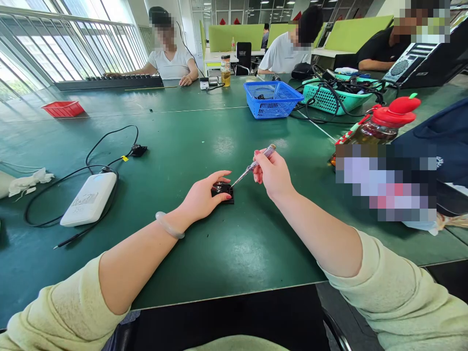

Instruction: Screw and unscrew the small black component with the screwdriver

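My left hand (203,196) is closed around a small black block-like part (227,191) that rests on the green table, thumb on the near side and fingers on the far side. The hand hides much of the part, so I cannot tell its exact kind. In my right hand (273,174) is a slim screwdriver (252,167) with a clear handle, pinched between thumb and fingers. Its shaft slants down to the left, and the tip meets the upper right of the black part.
On the left lie a white power bank (89,199) with a black cable and a red tray (64,109). Farther back stand a blue basket (272,100) and a green basket (331,97) full of cables. A red-lidded bottle (380,126) is at right. Several people sit beyond.
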Available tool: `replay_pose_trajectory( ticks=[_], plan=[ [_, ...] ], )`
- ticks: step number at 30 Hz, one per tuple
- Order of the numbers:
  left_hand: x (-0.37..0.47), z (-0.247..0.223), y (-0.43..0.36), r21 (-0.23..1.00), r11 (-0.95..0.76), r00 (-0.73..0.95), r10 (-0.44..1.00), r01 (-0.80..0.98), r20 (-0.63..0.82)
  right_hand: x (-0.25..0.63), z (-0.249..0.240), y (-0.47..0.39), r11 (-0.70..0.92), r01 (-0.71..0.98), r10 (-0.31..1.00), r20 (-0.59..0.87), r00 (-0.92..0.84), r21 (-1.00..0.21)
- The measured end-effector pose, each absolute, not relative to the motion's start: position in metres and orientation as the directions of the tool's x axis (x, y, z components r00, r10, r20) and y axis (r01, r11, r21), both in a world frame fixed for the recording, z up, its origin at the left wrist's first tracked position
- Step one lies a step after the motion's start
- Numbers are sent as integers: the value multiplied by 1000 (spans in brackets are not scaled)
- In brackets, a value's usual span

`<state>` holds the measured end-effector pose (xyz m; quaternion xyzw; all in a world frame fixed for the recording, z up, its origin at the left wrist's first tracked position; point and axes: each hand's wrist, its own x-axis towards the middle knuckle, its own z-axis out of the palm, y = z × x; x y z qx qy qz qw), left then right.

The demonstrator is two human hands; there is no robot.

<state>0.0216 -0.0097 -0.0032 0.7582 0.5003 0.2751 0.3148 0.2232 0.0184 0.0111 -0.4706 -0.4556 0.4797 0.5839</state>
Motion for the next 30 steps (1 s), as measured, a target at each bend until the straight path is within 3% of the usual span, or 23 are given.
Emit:
replay_pose_trajectory(
  ticks=[4, 11, 19, 30],
  plan=[
    [20, -2, -9, 740, -274, 260, 956, 615, 138, 225, 8, 17, 182, -2, 981, 182, 72, -983],
    [9, -3, -6, 492, -218, 125, 969, 843, 215, 225, 7, 12, 450, 54, 887, 453, 85, -891],
    [20, -5, -16, 394, -451, 378, 891, 801, 252, 224, 7, 10, 513, 267, 841, 540, 32, -816],
    [22, -6, -13, 338, -466, 436, 885, 818, 164, 220, 8, 6, 577, 315, 816, 545, -191, -754]
  ],
)
